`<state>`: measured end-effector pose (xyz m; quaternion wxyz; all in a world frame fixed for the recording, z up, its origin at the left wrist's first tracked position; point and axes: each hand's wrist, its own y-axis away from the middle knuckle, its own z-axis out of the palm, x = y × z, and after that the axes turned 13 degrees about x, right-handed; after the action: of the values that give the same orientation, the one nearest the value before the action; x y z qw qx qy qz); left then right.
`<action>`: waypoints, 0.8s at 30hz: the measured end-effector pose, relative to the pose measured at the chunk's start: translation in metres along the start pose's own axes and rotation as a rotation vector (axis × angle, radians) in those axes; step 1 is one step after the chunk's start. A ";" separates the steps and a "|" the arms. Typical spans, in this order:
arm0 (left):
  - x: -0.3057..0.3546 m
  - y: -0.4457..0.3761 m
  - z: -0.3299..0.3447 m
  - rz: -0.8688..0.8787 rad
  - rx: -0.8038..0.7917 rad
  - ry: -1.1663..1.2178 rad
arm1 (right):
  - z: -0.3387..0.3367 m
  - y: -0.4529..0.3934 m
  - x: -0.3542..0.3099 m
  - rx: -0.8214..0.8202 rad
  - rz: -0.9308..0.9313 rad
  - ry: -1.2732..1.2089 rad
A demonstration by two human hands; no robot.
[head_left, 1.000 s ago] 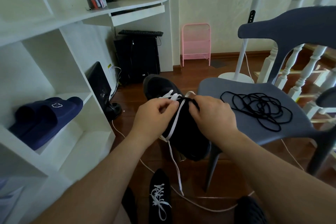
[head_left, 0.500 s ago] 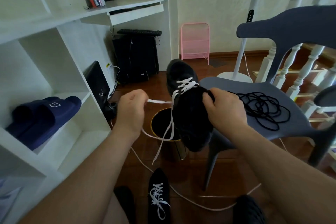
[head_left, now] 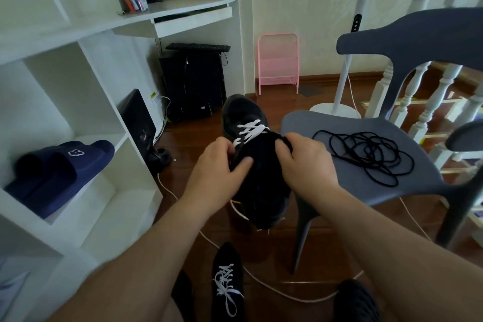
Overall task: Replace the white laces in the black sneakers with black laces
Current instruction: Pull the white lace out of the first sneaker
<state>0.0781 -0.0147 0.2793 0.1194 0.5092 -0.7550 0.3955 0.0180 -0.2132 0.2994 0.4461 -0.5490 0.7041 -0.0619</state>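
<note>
Two hands (head_left: 261, 162) grip one of two sneakers (head_left: 257, 165).

Two bare forearms reach forward from the bottom of the view, hands close together at centre.

The left hand (head_left: 220, 165) has its fingers curled and thumb stretched toward the right, gripping the black sneaker (head_left: 258, 178) from the left side. The right hand (head_left: 304, 158) grips its opposite side, fingers curled over the upper edge.

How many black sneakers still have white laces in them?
2: one black sneaker held in both hands above the floor, one black sneaker on the wooden floor below. Others may be hidden.
</note>
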 end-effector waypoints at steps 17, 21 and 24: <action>0.001 -0.005 -0.008 -0.070 0.228 0.142 | 0.007 0.006 -0.007 -0.107 -0.012 -0.194; 0.013 0.003 -0.008 0.006 0.193 0.121 | 0.009 0.010 -0.012 -0.016 -0.246 -0.092; 0.023 0.010 -0.004 0.034 0.159 0.114 | 0.011 0.010 -0.011 0.008 -0.275 -0.001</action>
<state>0.0581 -0.0254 0.2902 0.1147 0.4809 -0.7216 0.4847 0.0183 -0.1953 0.2934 0.4361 -0.6384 0.6218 -0.1250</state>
